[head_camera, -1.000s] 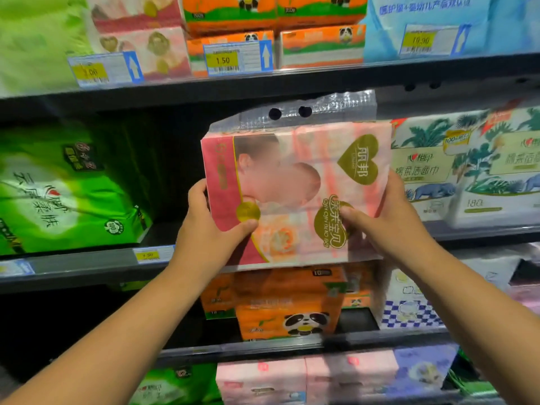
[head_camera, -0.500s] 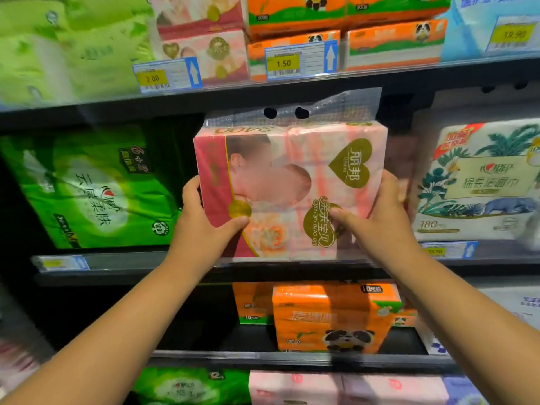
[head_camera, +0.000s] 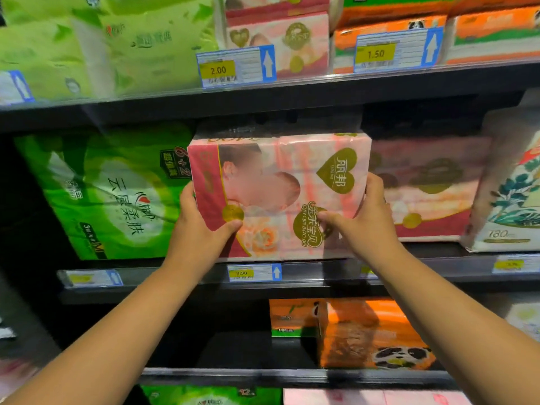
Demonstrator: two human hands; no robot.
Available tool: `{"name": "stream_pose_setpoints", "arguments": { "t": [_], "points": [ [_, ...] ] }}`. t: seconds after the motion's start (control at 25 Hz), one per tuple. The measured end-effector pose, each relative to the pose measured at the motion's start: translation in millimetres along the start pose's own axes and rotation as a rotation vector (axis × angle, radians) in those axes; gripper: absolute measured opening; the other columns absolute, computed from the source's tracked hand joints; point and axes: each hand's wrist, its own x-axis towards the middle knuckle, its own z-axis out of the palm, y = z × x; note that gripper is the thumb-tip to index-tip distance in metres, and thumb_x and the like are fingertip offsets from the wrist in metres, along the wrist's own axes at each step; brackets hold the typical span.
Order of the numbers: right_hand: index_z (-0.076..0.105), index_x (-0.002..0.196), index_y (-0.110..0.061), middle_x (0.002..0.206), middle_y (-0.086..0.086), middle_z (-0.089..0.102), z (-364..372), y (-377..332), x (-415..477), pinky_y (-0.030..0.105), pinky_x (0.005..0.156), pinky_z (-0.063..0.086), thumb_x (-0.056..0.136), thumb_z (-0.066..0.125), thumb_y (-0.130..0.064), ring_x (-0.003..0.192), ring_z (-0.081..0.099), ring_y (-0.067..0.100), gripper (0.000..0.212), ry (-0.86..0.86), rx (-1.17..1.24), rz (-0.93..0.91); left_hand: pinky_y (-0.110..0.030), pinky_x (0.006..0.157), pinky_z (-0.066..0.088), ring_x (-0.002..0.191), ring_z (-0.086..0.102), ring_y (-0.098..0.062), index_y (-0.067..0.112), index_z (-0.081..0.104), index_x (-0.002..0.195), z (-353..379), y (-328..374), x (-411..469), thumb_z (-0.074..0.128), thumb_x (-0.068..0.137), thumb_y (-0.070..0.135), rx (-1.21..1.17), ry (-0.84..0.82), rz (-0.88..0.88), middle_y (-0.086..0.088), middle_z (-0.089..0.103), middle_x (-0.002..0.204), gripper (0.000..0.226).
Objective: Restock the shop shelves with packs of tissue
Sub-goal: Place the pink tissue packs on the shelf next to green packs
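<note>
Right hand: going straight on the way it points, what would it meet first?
The right hand grips the held pink pack by its right edge; straight on, its fingers would likely meet the shelved pink pack first, though depth is unclear.

Upper shelf (head_camera: 292, 96): pale green packs (head_camera: 117, 39), small pink pack (head_camera: 280, 39), orange packs (head_camera: 409, 27) in row; price tags 2.00 (head_camera: 217, 70) and 1.50 (head_camera: 375, 54) on rim.
Middle shelf (head_camera: 321, 285): green tissue pack (head_camera: 108, 194) left, pink tissue pack (head_camera: 280, 176) at front edge, matching pink pack (head_camera: 429, 188) just beside, leaf-print pack (head_camera: 508, 194) far right.
Lower shelf (head_camera: 292, 375): orange panda pack (head_camera: 371, 334).
</note>
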Motion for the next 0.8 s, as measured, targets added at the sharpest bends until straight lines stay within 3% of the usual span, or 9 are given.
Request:
{"name": "stream_pose_setpoints", "arguments": {
  "t": [0.12, 0.24, 0.32, 0.44, 0.6, 0.72, 0.8],
  "points": [
    [0.033, 0.127, -0.025, 0.122, -0.002, 0.053, 10.6, 0.9, -5.5, 0.031, 0.090, 0.047, 0.069, 0.083, -0.013, 0.114, 0.053, 0.018, 0.077, 0.031, -0.010, -0.016, -0.025, 0.091, 0.041, 0.108, 0.057, -0.010, 0.020, 0.024, 0.143, -2.3, -11.4, 0.9, 0.082, 0.072, 0.014, -0.033, 0.011, -0.004, 0.006, 0.057, 0.120, 0.091],
    [0.032, 0.128, -0.026, 0.125, -0.002, 0.053, 16.2, 3.8, -7.0, 0.035, 0.095, 0.050, 0.069, 0.083, -0.012, 0.113, 0.055, 0.015, 0.079, 0.024, 0.014, -0.016, -0.017, 0.082, 0.037, 0.085, 0.052, 0.024, 0.017, 0.028, 0.140, -8.5, -15.1, -2.3, 0.080, 0.075, 0.013, -0.054, 0.031, 0.017, 0.017, 0.052, 0.106, 0.083],
    [0.032, 0.131, -0.024, 0.125, -0.003, 0.054, 15.9, 3.7, -1.3, 0.039, 0.097, 0.050, 0.070, 0.083, -0.013, 0.113, 0.056, 0.013, 0.080, 0.008, 0.026, -0.012, -0.019, 0.084, 0.038, 0.078, 0.044, 0.032, 0.019, 0.029, 0.140, -11.1, -14.6, -0.3, 0.078, 0.077, 0.017, -0.073, 0.042, 0.026, 0.015, 0.050, 0.108, 0.080],
    [0.032, 0.133, -0.022, 0.125, -0.004, 0.055, 11.3, 5.8, 3.4, 0.038, 0.097, 0.050, 0.071, 0.082, -0.012, 0.114, 0.056, 0.012, 0.080, -0.025, 0.033, 0.004, -0.026, 0.087, 0.043, 0.085, 0.050, 0.023, 0.024, 0.031, 0.137, -11.3, -10.2, 0.7, 0.079, 0.076, 0.020, -0.090, 0.055, 0.047, 0.021, 0.052, 0.104, 0.079],
    [0.036, 0.127, -0.022, 0.117, -0.008, 0.060, 3.8, 7.8, 6.2, 0.031, 0.090, 0.054, 0.075, 0.079, -0.005, 0.108, 0.061, 0.010, 0.070, -0.040, 0.139, 0.058, -0.035, 0.091, 0.046, 0.111, 0.055, -0.012, 0.035, 0.032, 0.133, -12.5, -3.6, -5.4, 0.082, 0.071, 0.027, -0.025, 0.148, 0.131, 0.008, 0.052, 0.124, 0.081],
    [0.039, 0.124, -0.021, 0.116, -0.007, 0.061, 13.5, 9.2, 12.2, 0.023, 0.086, 0.055, 0.078, 0.076, -0.002, 0.104, 0.061, 0.004, 0.062, -0.077, 0.187, 0.078, -0.046, 0.097, 0.045, 0.120, 0.052, -0.019, 0.041, 0.033, 0.131, -21.9, -3.9, -2.1, 0.081, 0.070, 0.036, 0.071, 0.197, 0.176, 0.006, 0.050, 0.132, 0.078],
    [0.043, 0.122, -0.022, 0.115, -0.008, 0.062, 27.6, 13.9, 13.2, 0.032, 0.090, 0.055, 0.079, 0.074, -0.001, 0.103, 0.062, 0.005, 0.057, -0.117, 0.173, 0.087, -0.051, 0.097, 0.045, 0.119, 0.052, -0.020, 0.040, 0.034, 0.133, -30.0, -7.4, -2.0, 0.079, 0.070, 0.040, 0.097, 0.212, 0.137, 0.008, 0.051, 0.132, 0.077]
  ]
}}
